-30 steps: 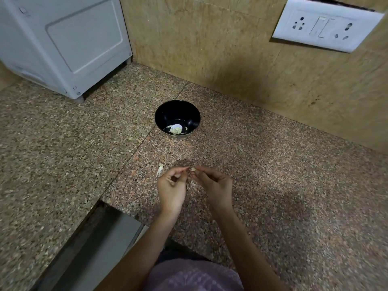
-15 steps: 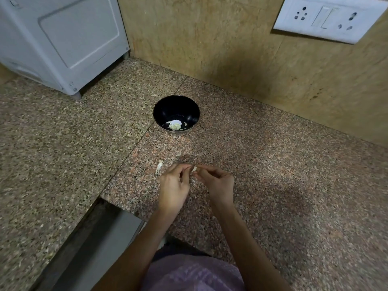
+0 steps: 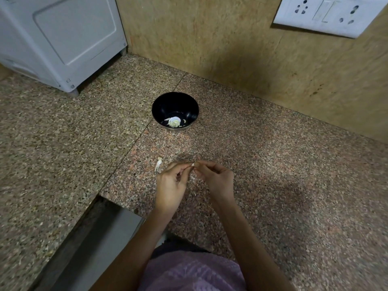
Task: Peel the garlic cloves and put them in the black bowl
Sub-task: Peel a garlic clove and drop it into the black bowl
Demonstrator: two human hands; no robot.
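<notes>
My speckled pink-brown granite countertop (image 3: 273, 185) carries a round black bowl (image 3: 168, 103), a pale papery garlic skin scrap (image 3: 158, 163) nearer me, and a white boxy appliance (image 3: 63, 38) far left.

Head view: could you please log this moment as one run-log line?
step: peeling | left hand: pinches garlic clove | right hand: pinches it too | black bowl: peeled garlic inside | counter: peel scrap

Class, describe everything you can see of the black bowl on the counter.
The black bowl is round, glossy and dark inside, perhaps plastic or ceramic. It stands upright on the speckled granite counter, near the wall. A few pale garlic pieces lie at its bottom. Nothing else touches it.
</notes>
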